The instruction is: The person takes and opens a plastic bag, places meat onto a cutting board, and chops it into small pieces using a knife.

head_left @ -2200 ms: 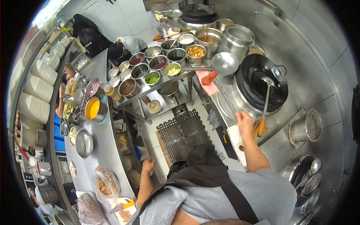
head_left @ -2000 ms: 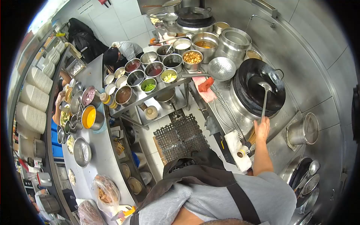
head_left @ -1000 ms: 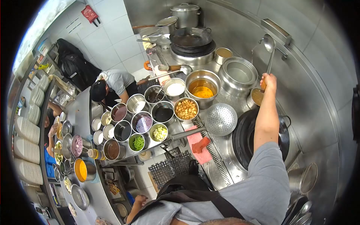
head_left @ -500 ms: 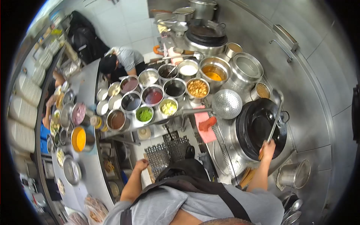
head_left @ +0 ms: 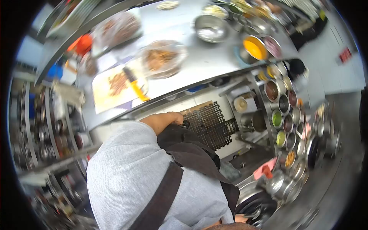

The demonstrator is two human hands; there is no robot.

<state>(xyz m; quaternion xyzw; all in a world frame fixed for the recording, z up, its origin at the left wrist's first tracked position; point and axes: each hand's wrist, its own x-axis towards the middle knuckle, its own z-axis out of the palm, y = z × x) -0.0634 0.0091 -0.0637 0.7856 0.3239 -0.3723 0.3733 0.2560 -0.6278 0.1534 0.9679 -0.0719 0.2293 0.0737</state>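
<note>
Steel wall (head_left: pixel 329 195) fills the frame's lower right; near it, at bottom, a round black wok (head_left: pixel 265 202), glossy inside, touches or adjoins the right hand (head_left: pixel 240 218), its grip unclear. Mid-frame, the left hand (head_left: pixel 176 117) curls, contents hidden, by a holed mat (head_left: pixel 207 128).

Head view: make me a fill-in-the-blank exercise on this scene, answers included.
1. Beside the chopped meat on the cutting board lies a ____.
2. The perforated floor mat is ____ in colour.
3. The right hand is beside a round black ____.
4. The shirt under the apron strap is ____.

Missing words: knife; black; wok; grey.
</note>
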